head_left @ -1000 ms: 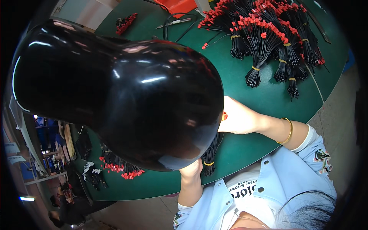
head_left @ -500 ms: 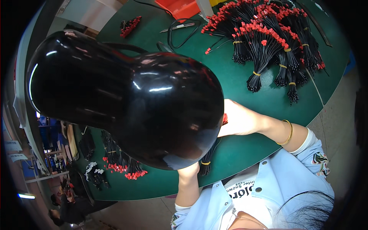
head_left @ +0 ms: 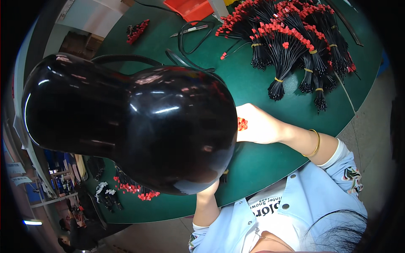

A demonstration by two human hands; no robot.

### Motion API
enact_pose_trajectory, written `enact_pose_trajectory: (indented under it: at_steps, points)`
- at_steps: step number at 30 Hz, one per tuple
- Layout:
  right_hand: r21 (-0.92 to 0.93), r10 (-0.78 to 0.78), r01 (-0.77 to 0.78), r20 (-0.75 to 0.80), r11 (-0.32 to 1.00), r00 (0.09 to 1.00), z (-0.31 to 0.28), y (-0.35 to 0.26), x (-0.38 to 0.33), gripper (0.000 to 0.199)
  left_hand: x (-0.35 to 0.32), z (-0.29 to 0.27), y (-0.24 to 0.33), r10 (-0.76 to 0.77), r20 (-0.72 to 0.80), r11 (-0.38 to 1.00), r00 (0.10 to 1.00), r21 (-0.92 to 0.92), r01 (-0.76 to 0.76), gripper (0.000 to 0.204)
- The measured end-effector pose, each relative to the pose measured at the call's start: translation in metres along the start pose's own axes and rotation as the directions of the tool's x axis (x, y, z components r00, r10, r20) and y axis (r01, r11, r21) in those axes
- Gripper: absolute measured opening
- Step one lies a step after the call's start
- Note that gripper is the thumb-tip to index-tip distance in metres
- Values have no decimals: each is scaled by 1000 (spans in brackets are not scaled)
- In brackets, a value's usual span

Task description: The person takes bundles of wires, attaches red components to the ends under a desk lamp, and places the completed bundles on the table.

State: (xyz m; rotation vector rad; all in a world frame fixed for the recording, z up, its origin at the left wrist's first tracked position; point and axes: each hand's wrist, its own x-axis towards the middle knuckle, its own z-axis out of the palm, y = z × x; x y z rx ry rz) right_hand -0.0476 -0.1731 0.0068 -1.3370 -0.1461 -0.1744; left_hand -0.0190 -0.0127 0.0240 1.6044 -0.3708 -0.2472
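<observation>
A large glossy black rounded thing (head_left: pixel 177 122), like a lamp head with a thick neck, blocks the middle of the head view. At its right edge my right hand (head_left: pixel 257 124) is closed round a bunch of red connectors (head_left: pixel 242 124); the rest of that bunch is hidden. Below the black thing shows only the wrist end of my left hand (head_left: pixel 209 192); its fingers are out of sight behind it. Just right of that wrist, a bit of a yellow-banded black wire bundle peeks out, mostly covered.
Many black wire bundles with red connectors (head_left: pixel 282 46) lie at the far right of the green table (head_left: pixel 270 164). More red-tipped bundles (head_left: pixel 135 187) and white-tipped ones (head_left: pixel 105 196) are at the left. A red bin (head_left: pixel 190 8), a slim knife-like tool (head_left: pixel 190 30) and a black cable (head_left: pixel 181 40) lie at the back.
The black thing now stands further left and a little lower in the view. My right hand is slightly further left and up, with more red connectors showing in it.
</observation>
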Motion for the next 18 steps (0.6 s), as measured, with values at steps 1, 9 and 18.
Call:
enact_pose_trajectory:
  at_steps: [1,9,18]
  points:
    - [-14,6,-6,41,1000,999,0,-3,0,20,2,-4,-4,11,38,989,999,-151,-5,7]
    - [-91,-29,31,22,995,999,4,-4,-1,22,-3,-13,-13,-57,116,964,992,-250,85,11]
    - [-401,10,-12,-7,916,1000,4,-12,-6,33,-4,-9,-19,-15,66,986,998,-164,25,35]
